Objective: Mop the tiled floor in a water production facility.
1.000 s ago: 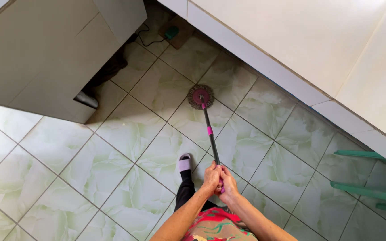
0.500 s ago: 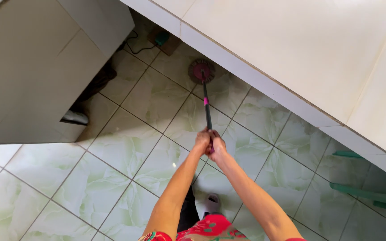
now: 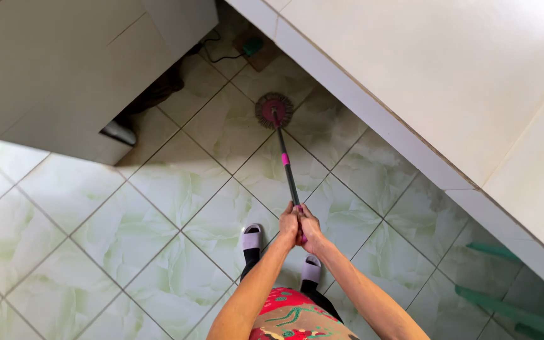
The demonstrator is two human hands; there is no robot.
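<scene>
Mop slants from both fists, left hand and right hand wrapped tight round its handle; its round head rests on green tiles near the white wall base (open floor lies leftward).

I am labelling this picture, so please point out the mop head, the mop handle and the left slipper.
mop head (image 3: 274,109), head view, middle of the round pad.
mop handle (image 3: 286,169), head view, the dark shaft below the pink band.
left slipper (image 3: 252,237), head view, its top strap.
</scene>
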